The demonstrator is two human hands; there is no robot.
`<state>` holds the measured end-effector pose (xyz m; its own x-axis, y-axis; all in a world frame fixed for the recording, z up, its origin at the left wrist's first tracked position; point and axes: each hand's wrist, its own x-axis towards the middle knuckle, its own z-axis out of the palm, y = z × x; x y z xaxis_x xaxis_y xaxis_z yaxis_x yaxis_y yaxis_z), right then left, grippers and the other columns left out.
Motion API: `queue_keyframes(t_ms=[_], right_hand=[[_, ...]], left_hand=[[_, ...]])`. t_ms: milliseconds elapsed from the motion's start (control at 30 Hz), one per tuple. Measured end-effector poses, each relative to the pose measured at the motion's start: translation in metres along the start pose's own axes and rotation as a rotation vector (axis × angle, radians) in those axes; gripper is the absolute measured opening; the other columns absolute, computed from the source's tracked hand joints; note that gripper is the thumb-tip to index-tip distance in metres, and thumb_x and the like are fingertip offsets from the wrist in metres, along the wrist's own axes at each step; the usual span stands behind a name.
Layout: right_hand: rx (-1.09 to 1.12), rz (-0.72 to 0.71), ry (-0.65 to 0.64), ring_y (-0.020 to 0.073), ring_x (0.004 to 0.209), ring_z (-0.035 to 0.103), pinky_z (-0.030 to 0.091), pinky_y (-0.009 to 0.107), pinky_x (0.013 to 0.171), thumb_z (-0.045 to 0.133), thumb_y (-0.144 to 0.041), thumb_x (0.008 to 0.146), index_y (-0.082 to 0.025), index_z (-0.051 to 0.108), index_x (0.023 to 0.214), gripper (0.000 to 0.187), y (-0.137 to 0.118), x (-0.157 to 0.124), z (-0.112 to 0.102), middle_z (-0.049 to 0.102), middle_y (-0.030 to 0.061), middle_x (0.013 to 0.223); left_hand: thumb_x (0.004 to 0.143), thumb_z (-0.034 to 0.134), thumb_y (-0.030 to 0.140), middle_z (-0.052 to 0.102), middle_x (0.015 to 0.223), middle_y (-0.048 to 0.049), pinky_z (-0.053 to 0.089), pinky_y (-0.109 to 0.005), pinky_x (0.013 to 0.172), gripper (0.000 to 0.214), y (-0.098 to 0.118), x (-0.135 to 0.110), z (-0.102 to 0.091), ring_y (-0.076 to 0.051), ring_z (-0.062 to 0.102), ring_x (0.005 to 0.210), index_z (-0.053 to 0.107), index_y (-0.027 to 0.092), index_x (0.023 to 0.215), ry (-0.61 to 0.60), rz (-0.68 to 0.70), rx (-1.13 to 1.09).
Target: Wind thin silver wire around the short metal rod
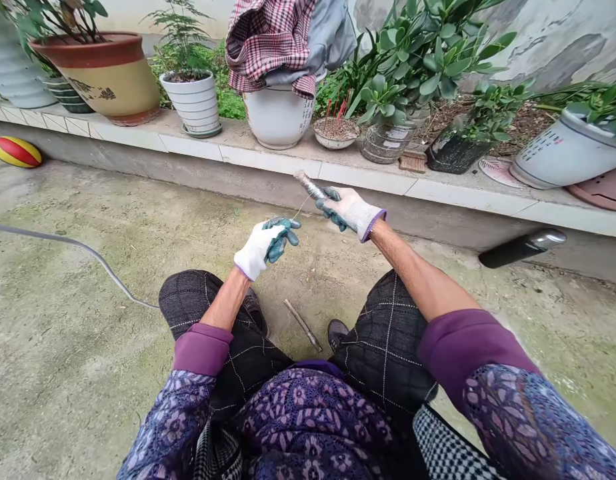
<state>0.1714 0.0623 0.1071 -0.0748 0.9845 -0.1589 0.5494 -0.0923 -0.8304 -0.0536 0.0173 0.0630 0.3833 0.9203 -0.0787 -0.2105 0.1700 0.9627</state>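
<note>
Both of my hands wear white work gloves with green-coated palms and fingers. My right hand [345,208] is closed around a short stick wound with shiny wire [311,185], its bare end pointing up and left. From that winding a thin strand of wire [301,208] runs down to my left hand [269,241]. There my thumb and index finger pinch the strand, while the other fingers curl loosely. Both hands are held up in front of my knees, a short way apart. On the ground between my feet lies a thin bare stick [302,325].
Ahead runs a low tiled ledge [188,151] bearing several potted plants and a white pot [278,117] with clothes draped over it. A black cylinder [522,248] leans by the ledge at right. At left are a grey hose [88,248] and a red-yellow ball [16,152].
</note>
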Motion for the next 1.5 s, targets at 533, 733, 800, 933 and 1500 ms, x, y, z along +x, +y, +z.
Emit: queue_keyframes(t_ms=[533,733,800,933,1500], right_hand=[[0.137,-0.131,0.115,0.0083,0.044,0.041,0.034,0.018,0.034,0.064,-0.031,0.083,-0.019,0.063,0.109,0.028,0.0,-0.016,-0.012,0.053,-0.0035,0.064],[0.109,-0.14,0.08,0.0081,0.042,0.041,0.034,0.019,0.032,0.064,-0.031,0.08,-0.02,0.062,0.101,0.023,0.003,-0.017,-0.007,0.054,-0.0036,0.064],[0.098,-0.137,0.077,0.0083,0.042,0.042,0.033,0.018,0.032,0.063,-0.031,0.081,-0.02,0.062,0.101,0.023,0.002,-0.018,-0.006,0.054,-0.0033,0.064],[0.064,-0.127,0.1,0.0091,0.043,0.043,0.032,0.019,0.033,0.061,-0.034,0.082,-0.021,0.063,0.107,0.028,0.002,-0.016,-0.005,0.055,-0.0027,0.065],[0.103,-0.111,0.171,0.0105,0.043,0.04,0.036,0.023,0.036,0.063,-0.037,0.084,-0.021,0.066,0.121,0.041,-0.008,-0.015,-0.005,0.056,-0.0011,0.065]], left_hand=[[0.072,0.074,0.033,0.063,0.061,0.0026,0.023,-0.022,0.035,0.03,0.013,-0.009,0.013,-0.005,0.036,0.037,0.072,0.014,0.095,0.149,0.055,0.199],[0.071,0.075,0.036,0.06,0.063,0.0031,0.033,-0.021,0.045,0.025,0.004,0.002,0.012,-0.007,0.041,0.049,0.072,0.015,0.084,0.369,0.199,0.275],[0.071,0.073,0.037,0.066,0.071,0.0,0.039,-0.022,0.051,0.025,-0.001,0.007,0.008,-0.009,0.048,0.056,0.072,0.016,0.083,0.402,0.259,0.274],[0.069,0.072,0.037,0.071,0.08,-0.004,0.048,-0.026,0.068,0.022,-0.008,0.013,0.005,-0.015,0.059,0.074,0.071,0.017,0.078,0.417,0.307,0.314],[0.071,0.074,0.034,0.065,0.07,0.0001,0.044,-0.024,0.056,0.018,0.005,-0.013,0.028,-0.013,0.054,0.063,0.069,0.018,0.077,0.424,0.335,0.314]])
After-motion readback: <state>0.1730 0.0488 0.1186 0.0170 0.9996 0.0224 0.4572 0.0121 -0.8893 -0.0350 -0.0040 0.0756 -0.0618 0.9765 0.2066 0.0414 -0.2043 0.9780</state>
